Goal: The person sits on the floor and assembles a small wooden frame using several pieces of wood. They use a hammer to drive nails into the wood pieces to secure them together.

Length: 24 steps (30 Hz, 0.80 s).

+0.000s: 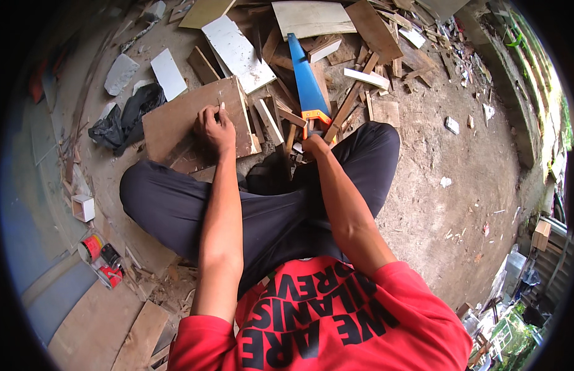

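Right hand point(314, 146) grips saw point(307, 80); board point(188, 120) under left hand point(214, 127).

Ground ahead of the knees is crowded: a brown board point(188, 120) lies flat under the left hand point(214, 128), with loose wood offcuts point(271, 120) heaped just beside it up to the blue handsaw point(307, 83) by the right hand point(314, 146). A black plastic bag point(127, 117) blocks the board's left edge. Bare dirt floor point(447, 148) to the right lies open, with only small chips.
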Tool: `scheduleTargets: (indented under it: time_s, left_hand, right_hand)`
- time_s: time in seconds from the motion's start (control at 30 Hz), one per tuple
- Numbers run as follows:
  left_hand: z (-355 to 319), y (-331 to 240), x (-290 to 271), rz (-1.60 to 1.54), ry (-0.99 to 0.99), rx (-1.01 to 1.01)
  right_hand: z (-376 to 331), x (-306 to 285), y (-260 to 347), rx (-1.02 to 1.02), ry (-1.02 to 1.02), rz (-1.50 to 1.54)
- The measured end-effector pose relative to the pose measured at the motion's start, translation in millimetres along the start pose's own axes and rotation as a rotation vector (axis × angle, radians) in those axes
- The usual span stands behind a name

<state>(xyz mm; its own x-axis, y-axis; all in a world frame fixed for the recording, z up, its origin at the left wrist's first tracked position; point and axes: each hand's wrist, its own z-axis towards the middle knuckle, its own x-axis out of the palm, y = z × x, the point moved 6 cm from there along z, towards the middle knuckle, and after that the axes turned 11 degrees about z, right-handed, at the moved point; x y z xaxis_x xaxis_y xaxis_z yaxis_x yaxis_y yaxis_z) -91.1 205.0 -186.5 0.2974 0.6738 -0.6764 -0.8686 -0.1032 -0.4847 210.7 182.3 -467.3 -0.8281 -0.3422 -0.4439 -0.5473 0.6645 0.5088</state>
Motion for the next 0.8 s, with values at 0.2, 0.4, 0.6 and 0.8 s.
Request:
scheduleTargets:
  time_s: [0.2, 0.4, 0.6, 0.8]
  left_hand:
    - [-3, 7, -13, 0.002, -0.032, 0.002]
    - [3, 4, -21, -0.111, 0.007, -0.005]
    - [8, 10, -24, -0.195, 0.05, -0.057]
    - [5, 7, -21, -0.166, 0.055, -0.057]
  right_hand:
    - [14, 59, 12, -0.035, -0.027, -0.031]
    - [9, 61, 14, 0.205, -0.091, 0.224]
    - [0, 60, 31, 0.244, -0.015, 0.233]
    - [14, 57, 28, 0.068, -0.248, 0.286]
